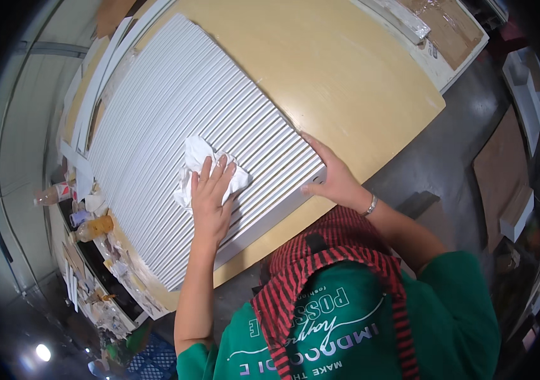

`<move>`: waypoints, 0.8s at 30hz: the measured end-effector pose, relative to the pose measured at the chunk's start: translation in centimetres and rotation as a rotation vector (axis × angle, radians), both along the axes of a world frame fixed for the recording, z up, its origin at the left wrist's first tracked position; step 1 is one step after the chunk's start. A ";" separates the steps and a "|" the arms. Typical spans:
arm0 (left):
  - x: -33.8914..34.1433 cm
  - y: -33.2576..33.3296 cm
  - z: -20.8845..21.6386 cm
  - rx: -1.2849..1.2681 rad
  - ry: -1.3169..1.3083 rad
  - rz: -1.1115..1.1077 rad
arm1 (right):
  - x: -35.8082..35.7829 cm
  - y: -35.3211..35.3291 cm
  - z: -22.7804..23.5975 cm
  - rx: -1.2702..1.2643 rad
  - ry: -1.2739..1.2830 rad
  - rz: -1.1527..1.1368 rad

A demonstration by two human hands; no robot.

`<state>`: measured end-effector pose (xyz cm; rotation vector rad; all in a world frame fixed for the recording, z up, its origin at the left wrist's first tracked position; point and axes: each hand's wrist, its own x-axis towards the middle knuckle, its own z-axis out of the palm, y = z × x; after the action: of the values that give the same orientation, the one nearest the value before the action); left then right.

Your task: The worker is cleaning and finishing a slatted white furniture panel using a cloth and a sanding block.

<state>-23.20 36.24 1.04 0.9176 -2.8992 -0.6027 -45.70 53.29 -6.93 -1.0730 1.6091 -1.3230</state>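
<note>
A wide row of long white strips [156, 107] lies on the tan tabletop, set side by side with thin tan lines between them. I cannot tell whether they are joined. My left hand [211, 196] rests flat on a crumpled white cloth [198, 151], its fingers stretched out and a little apart. The cloth lies between that hand and the top of the strips. At the near right corner of the row, my right hand [336, 177] grips the end, thumb on the near side and fingers along the right edge. Parts of those fingers are hidden.
The tan tabletop [346, 76] runs off to the far right. Beyond the left edge stand a bottle of orange liquid [95, 228] and a clear bottle [51, 194]. A blue crate [152, 360] sits low at the left. Brown board [504, 177] and white pieces lie at the right.
</note>
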 end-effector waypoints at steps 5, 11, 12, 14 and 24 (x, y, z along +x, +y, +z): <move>-7.6 0.3 0.5 -0.131 0.141 -0.123 | -1.8 -4.1 1.1 -0.038 0.000 0.056; -7.5 -1.9 -0.6 -0.072 0.353 -0.045 | -3.4 -7.0 0.8 0.065 -0.124 0.157; -7.9 -1.6 -0.8 -0.093 0.371 -0.014 | -3.0 -7.0 1.2 0.085 -0.150 0.183; -10.5 -1.5 -0.4 -0.079 0.437 -0.013 | -2.3 -7.5 1.6 0.068 -0.118 0.197; -12.4 -1.5 -1.5 -0.145 0.493 -0.076 | -3.0 -7.3 1.6 0.081 -0.101 0.175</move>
<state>-35.56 34.70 -0.47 0.5468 -2.4993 -0.5240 -48.72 46.02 -5.29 -1.0557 1.4476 -1.1684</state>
